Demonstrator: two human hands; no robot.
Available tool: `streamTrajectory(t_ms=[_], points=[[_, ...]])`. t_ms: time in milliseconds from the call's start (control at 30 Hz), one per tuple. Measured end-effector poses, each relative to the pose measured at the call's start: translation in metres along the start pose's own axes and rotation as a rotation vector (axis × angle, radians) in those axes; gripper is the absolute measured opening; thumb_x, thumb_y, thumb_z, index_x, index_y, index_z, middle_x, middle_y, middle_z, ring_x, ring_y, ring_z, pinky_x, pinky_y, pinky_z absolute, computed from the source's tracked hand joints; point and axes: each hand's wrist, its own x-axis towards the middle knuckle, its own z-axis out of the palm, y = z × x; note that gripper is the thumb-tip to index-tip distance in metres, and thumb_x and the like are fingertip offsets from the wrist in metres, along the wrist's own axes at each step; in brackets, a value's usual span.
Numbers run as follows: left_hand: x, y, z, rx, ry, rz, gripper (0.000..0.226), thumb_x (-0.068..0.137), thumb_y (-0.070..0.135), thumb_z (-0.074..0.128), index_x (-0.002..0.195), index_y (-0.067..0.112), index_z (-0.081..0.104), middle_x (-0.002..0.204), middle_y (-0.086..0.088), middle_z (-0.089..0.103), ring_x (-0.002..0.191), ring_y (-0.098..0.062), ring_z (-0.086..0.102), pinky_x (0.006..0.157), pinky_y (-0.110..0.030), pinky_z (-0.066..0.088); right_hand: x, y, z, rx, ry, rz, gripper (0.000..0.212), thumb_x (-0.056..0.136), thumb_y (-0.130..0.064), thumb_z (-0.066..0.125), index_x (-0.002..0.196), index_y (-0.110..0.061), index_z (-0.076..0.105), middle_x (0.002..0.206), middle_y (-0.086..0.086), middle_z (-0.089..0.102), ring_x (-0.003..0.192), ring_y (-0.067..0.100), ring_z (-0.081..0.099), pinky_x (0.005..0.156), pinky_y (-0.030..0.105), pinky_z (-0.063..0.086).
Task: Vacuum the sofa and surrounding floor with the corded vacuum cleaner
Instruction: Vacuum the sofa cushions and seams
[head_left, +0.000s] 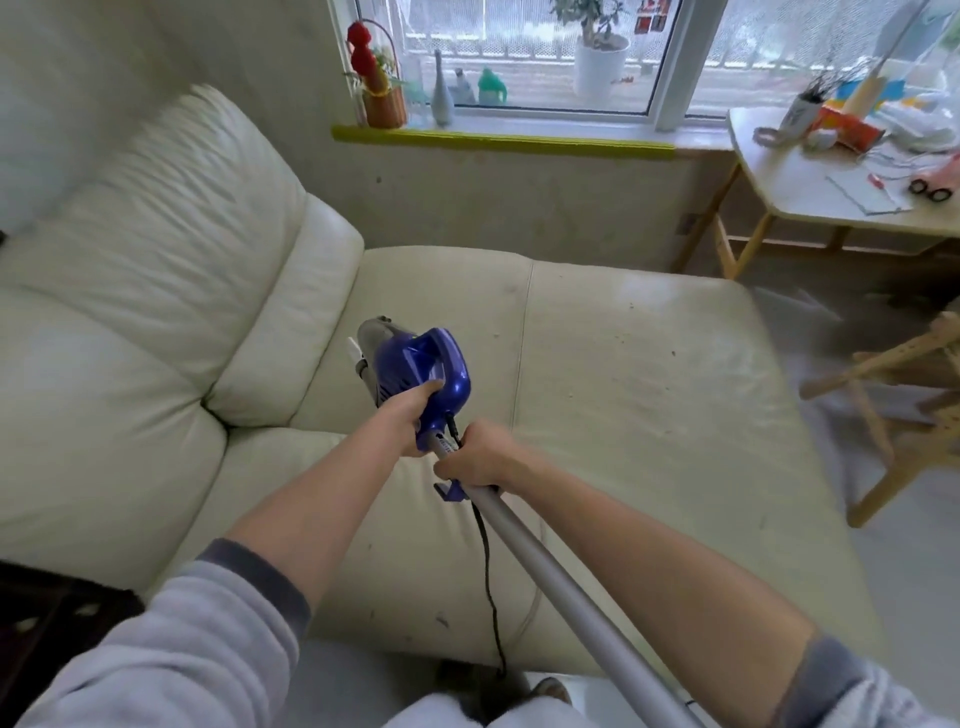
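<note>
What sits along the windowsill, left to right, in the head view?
Basket with a red figure → grey bottle vase → green jug → white plant pot.

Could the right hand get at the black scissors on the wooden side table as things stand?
Probably not. The right hand grips the grey vacuum tube, and the black scissors lie on the light wooden side table beyond the cream leather sofa.
</note>
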Motion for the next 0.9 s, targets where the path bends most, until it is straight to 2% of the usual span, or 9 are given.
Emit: streamTrajectory(t_ms=[67, 200, 300, 400, 533, 600, 667, 767, 900], points=[[0.008, 0.003, -0.013, -0.010, 0.010, -0.026, 0.040, 0.084, 0.034, 0.071, 0.108, 0.007, 0.052, 0.089, -0.011, 0.063, 0.087, -0.025, 0.060, 0.090, -0.036, 0.052, 0.007, -0.009, 0.007, -0.029, -0.004, 0.000, 0.013, 0.081, -0.019, 0.064, 0.081, -0.013, 0.052, 0.084, 0.009, 0.068, 0.068, 0.021, 0.064, 0.058, 0.027, 0.054], [0.025, 0.004, -0.027, 0.012, -0.015, -0.116, 0.042, 0.082, 0.035, 0.071, 0.107, 0.006, 0.054, 0.084, -0.011, 0.060, 0.071, -0.022, 0.057, 0.065, -0.032, 0.050, 0.022, -0.014, 0.021, -0.111, 0.022, 0.023, 0.018, 0.080, -0.023, 0.063, 0.072, -0.013, 0.051, 0.064, 0.001, 0.057, 0.051, 0.012, 0.052, 0.041, 0.019, 0.038], [0.027, 0.008, -0.025, 0.061, 0.025, -0.127, 0.042, 0.082, 0.036, 0.072, 0.103, 0.005, 0.051, 0.085, -0.012, 0.061, 0.073, -0.024, 0.058, 0.071, -0.033, 0.051, 0.030, -0.013, 0.025, -0.091, 0.021, 0.040, 0.018, 0.081, -0.024, 0.064, 0.075, -0.011, 0.054, 0.066, 0.003, 0.057, 0.053, 0.014, 0.053, 0.045, 0.021, 0.042], [0.024, 0.017, -0.021, 0.048, 0.024, -0.114, 0.041, 0.082, 0.036, 0.072, 0.101, 0.006, 0.052, 0.080, -0.011, 0.061, 0.071, -0.022, 0.058, 0.071, -0.032, 0.051, 0.034, -0.018, 0.021, -0.047, 0.014, 0.051, 0.017, 0.081, -0.023, 0.065, 0.087, -0.009, 0.057, 0.077, 0.007, 0.062, 0.062, 0.019, 0.059, 0.051, 0.024, 0.048], [0.026, 0.014, -0.018, 0.024, 0.025, -0.119, 0.037, 0.082, 0.036, 0.072, 0.093, 0.006, 0.053, 0.077, -0.009, 0.061, 0.068, -0.020, 0.057, 0.075, -0.031, 0.050, 0.033, -0.013, 0.019, -0.047, 0.023, 0.038, 0.017, 0.081, -0.022, 0.065, 0.085, -0.009, 0.057, 0.074, 0.006, 0.060, 0.060, 0.019, 0.058, 0.050, 0.024, 0.047], [0.023, 0.010, -0.010, 0.033, 0.025, -0.120, 0.037, 0.083, 0.037, 0.071, 0.088, 0.006, 0.052, 0.077, -0.009, 0.061, 0.068, -0.020, 0.057, 0.071, -0.030, 0.050, 0.030, -0.005, 0.017, -0.035, 0.030, 0.040, 0.016, 0.080, -0.022, 0.066, 0.085, -0.008, 0.058, 0.075, 0.007, 0.061, 0.062, 0.021, 0.059, 0.053, 0.026, 0.051], [0.019, 0.006, 0.001, 0.052, 0.040, -0.122, 0.038, 0.083, 0.037, 0.071, 0.089, 0.005, 0.051, 0.078, -0.010, 0.062, 0.070, -0.021, 0.058, 0.071, -0.031, 0.050, 0.026, 0.005, 0.013, -0.035, 0.033, 0.047, 0.017, 0.080, -0.023, 0.065, 0.086, -0.008, 0.058, 0.075, 0.007, 0.061, 0.063, 0.020, 0.059, 0.055, 0.027, 0.052], [0.014, 0.001, 0.020, 0.080, 0.030, -0.118, 0.038, 0.082, 0.036, 0.072, 0.094, 0.006, 0.053, 0.080, -0.009, 0.063, 0.075, -0.021, 0.061, 0.080, -0.031, 0.053, 0.019, 0.020, 0.004, -0.039, 0.049, 0.052, 0.018, 0.079, -0.025, 0.066, 0.084, -0.009, 0.059, 0.074, 0.006, 0.063, 0.061, 0.019, 0.060, 0.057, 0.028, 0.053], [0.004, -0.009, 0.045, 0.112, 0.013, -0.099, 0.042, 0.082, 0.039, 0.071, 0.102, 0.006, 0.055, 0.081, -0.009, 0.062, 0.076, -0.021, 0.060, 0.081, -0.031, 0.052, 0.005, 0.042, -0.010, -0.016, 0.049, 0.063, 0.015, 0.081, -0.022, 0.065, 0.081, -0.010, 0.056, 0.070, 0.004, 0.059, 0.057, 0.016, 0.057, 0.048, 0.023, 0.046]])
